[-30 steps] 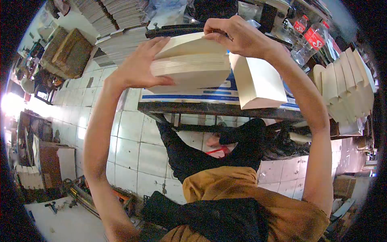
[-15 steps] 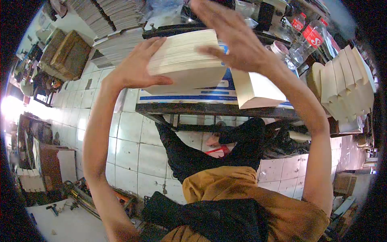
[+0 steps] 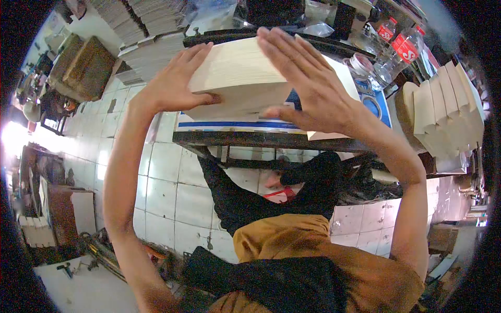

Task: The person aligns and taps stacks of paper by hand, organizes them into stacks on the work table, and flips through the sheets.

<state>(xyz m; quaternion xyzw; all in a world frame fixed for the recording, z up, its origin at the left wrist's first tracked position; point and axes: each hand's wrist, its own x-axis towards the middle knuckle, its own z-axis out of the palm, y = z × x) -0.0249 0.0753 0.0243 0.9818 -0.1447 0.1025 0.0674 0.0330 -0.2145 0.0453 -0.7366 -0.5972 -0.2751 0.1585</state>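
Observation:
A thick stack of cream paper sheets (image 3: 235, 68) stands on the bench with its page edges facing up. My left hand (image 3: 180, 81) grips its left end, thumb along the front face and fingers over the far side. At the right end lies my right hand (image 3: 313, 86), its fingers stretched out flat against the stack and its thumb apart, low near the front. A second cream paper block (image 3: 342, 78) sits to the right, largely hidden behind my right hand and forearm.
A blue-and-white printed sheet (image 3: 235, 126) covers the bench top. Clear bottles with red labels (image 3: 405, 49), a roll of tape (image 3: 361, 63) and upright paper blocks (image 3: 443, 104) stand to the right. Stacked papers (image 3: 151, 57) lie at the back left. The bench edge (image 3: 250, 140) is dark.
My right hand has come down from above onto the stack's right end. My left hand stays at the left end. The top page edges look more even.

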